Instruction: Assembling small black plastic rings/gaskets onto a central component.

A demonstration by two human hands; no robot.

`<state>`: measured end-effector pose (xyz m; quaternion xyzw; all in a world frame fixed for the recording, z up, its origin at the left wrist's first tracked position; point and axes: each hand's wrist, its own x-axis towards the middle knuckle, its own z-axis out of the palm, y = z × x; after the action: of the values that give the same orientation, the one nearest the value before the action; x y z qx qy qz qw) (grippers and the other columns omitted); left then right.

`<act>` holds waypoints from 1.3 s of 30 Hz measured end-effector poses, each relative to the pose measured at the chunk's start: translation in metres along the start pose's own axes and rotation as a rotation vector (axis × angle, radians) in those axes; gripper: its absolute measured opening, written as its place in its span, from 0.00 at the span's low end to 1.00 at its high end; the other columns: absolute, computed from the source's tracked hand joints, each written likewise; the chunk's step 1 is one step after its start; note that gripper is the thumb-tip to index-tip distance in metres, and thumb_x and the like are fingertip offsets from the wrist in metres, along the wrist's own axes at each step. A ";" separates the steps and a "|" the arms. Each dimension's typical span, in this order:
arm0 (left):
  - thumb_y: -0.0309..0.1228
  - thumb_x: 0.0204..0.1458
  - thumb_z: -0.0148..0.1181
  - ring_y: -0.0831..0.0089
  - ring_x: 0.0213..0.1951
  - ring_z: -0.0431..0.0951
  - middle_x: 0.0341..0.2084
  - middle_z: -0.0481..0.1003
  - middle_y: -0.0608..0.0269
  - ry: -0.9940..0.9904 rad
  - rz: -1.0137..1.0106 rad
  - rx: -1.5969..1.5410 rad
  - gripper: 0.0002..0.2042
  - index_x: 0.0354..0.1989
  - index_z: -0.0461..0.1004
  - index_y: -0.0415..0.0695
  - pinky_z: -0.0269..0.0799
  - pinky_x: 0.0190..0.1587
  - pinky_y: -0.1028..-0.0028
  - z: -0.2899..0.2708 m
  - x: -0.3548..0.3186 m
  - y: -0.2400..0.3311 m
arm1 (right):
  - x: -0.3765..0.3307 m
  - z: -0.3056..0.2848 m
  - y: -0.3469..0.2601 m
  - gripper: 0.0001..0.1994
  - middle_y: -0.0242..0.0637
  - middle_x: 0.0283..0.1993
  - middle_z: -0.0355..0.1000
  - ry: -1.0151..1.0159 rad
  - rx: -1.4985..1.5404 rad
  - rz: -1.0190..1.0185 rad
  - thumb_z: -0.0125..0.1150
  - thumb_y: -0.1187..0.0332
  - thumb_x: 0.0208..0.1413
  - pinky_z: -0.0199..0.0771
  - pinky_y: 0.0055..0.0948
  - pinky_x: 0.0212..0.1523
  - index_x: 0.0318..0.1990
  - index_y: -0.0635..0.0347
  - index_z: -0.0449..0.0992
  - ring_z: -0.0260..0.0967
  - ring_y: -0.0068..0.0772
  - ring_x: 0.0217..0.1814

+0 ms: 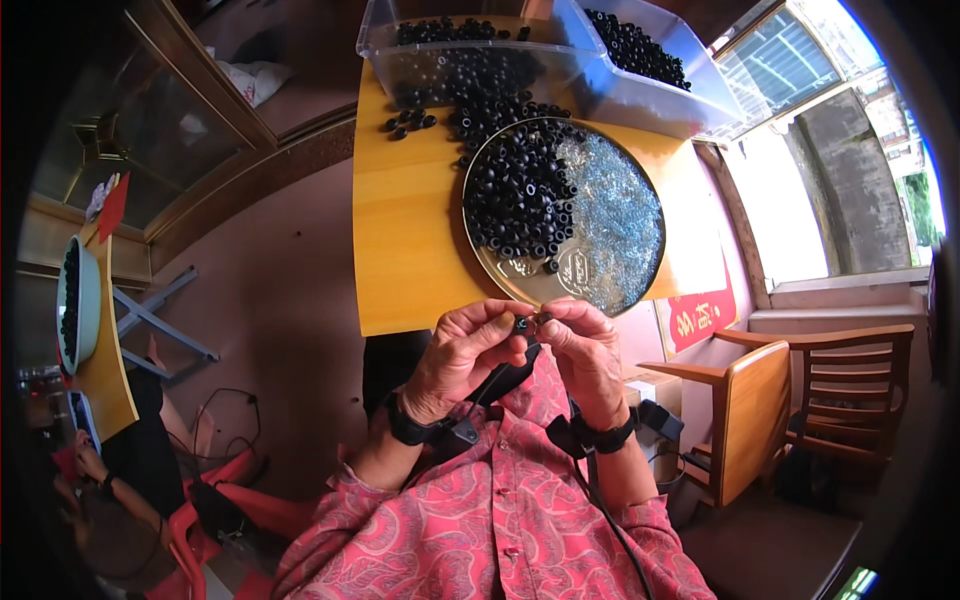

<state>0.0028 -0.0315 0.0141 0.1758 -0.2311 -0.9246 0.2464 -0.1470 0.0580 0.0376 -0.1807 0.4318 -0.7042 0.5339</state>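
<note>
Both hands meet in front of my chest, just off the near rim of a round metal tray (480, 268). My left hand (458, 352) is closed, pinching a small black ring-shaped piece (521, 325) between thumb and fingers. Close against it, my right hand (586, 352) is pinched too; a tiny dark bit shows at its fingertips, too small to name. On the tray, a heap of black ring-shaped pieces (520, 190) fills the left side. Small clear bluish pieces (615, 215) cover the right side.
Two clear plastic bins (650, 105) with more black pieces stand on the far part of the wooden table (400, 260). Loose black pieces (408, 122) lie beside them. Wooden chairs (755, 420) stand at right. At far left another person's hand (90, 460) shows below a pale basin (88, 300).
</note>
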 end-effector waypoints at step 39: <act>0.26 0.59 0.54 0.75 0.30 0.79 0.40 0.78 0.56 0.056 0.019 0.011 0.10 0.47 0.74 0.37 0.79 0.37 0.76 0.004 0.003 -0.007 | -0.001 -0.002 0.009 0.08 0.33 0.41 0.69 -0.023 -0.235 -0.170 0.63 0.82 0.51 0.70 0.22 0.46 0.39 0.65 0.77 0.68 0.23 0.43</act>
<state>-0.0039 -0.0261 0.0127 0.2009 -0.2309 -0.9157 0.2604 -0.1424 0.0589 0.0293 -0.2858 0.4882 -0.6895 0.4523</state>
